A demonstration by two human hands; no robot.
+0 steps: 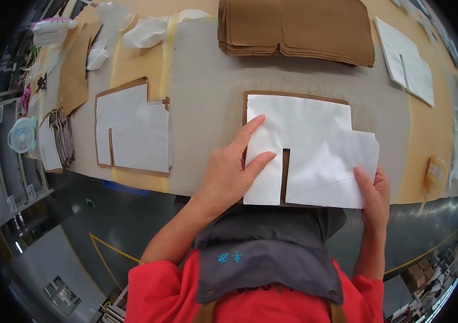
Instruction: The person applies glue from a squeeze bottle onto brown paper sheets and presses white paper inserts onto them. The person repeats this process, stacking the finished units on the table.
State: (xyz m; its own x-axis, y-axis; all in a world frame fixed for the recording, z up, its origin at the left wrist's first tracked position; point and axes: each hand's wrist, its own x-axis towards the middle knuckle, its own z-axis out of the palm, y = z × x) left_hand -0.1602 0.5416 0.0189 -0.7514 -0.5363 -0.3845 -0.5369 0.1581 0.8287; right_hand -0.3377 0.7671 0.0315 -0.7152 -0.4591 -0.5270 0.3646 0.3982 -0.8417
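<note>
In front of me lies a white notched sheet (320, 161) with a slot cut up from its near edge. Brown cardboard (299, 96) shows beneath it along the far and left edges and through the slot. My left hand (231, 169) rests at its left edge, index finger and thumb spread on the white surface; the other fingers are mostly hidden. At the near right corner my right hand (374, 188) grips the sheet, thumb on top and fingers round the edge. Whether it also holds the cardboard, I cannot tell.
A stack of brown cardboard (299, 27) stands at the far side of the table. To the left sits a pile of white-faced notched pieces (135, 129); a slotted white sheet (405, 59) lies far right. Bundled pieces (59, 140) and a small fan (22, 134) are far left.
</note>
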